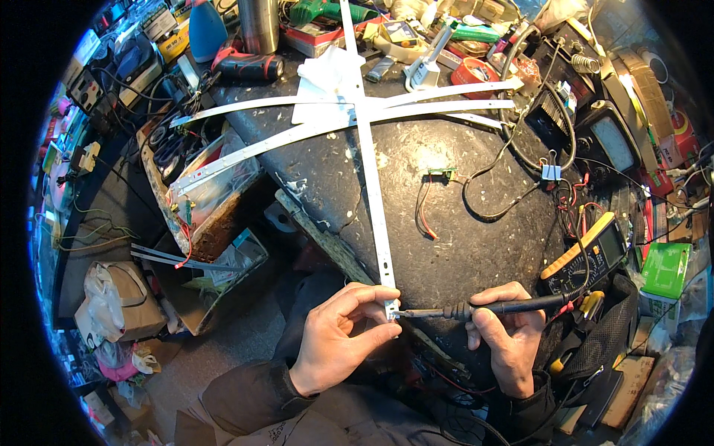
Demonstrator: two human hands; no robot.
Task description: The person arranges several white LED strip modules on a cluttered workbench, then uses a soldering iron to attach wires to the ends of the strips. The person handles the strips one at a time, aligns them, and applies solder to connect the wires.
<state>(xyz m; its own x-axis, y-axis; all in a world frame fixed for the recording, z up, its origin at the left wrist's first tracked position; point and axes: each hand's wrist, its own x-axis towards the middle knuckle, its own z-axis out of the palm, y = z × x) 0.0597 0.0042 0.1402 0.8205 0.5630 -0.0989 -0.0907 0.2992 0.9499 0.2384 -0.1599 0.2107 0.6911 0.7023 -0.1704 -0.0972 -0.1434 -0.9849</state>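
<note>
At the near edge of the bench [483, 249], we are steadying the strip [374, 201]: our left hand [338, 334] is pinching its end, our right hand [512, 338] is gripping the iron [440, 313], tip close by. We are probably needing braced wrists, and finding lifting room toward the bench's middle, short of the board [444, 174].

The left hand [338, 338] hides part of the near end of the long white strip [374, 201], whose far end the top edge cuts off. Whether the soldering iron [524, 305] touches it at the tip is too small to tell. The right hand [512, 342] covers some of the handle. The metal flask [259, 26] loses its top to the edge
</note>
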